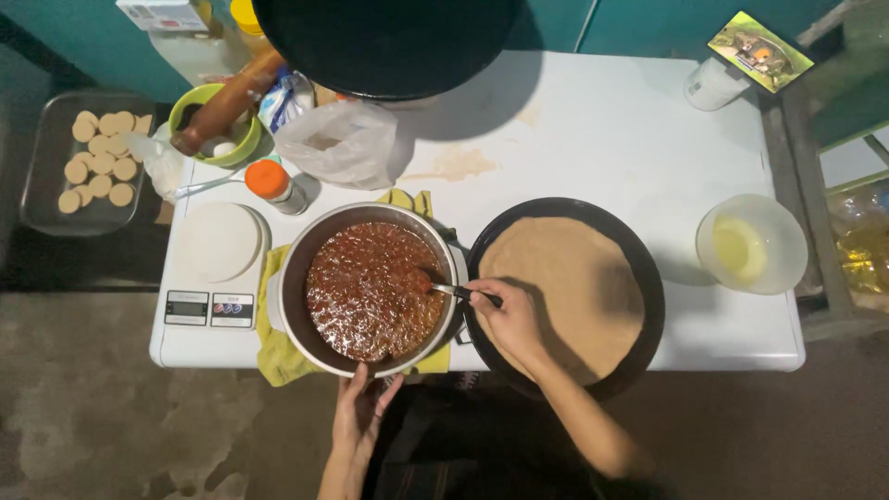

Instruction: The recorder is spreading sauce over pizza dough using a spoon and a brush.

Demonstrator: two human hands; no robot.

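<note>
A metal pot [294, 262] full of reddish-brown sauce [370, 292] sits on a yellow cloth [278, 356] at the table's front. My right hand [507, 319] grips a spoon [451, 290] whose bowl dips into the sauce at the pot's right side. My left hand [359, 415] rests with spread fingers against the pot's near rim. Right of the pot lies a round black pan [648, 296] covered by a flat sheet of tan dough [565, 287].
A white kitchen scale [215, 278] stands left of the pot. Behind it are an orange-capped bottle [273, 185], a green bowl [190, 106], a plastic bag [338, 143] and a large dark pan [389, 42]. A clear bowl [752, 243] sits right. A tray of dough rounds [93, 157] lies left.
</note>
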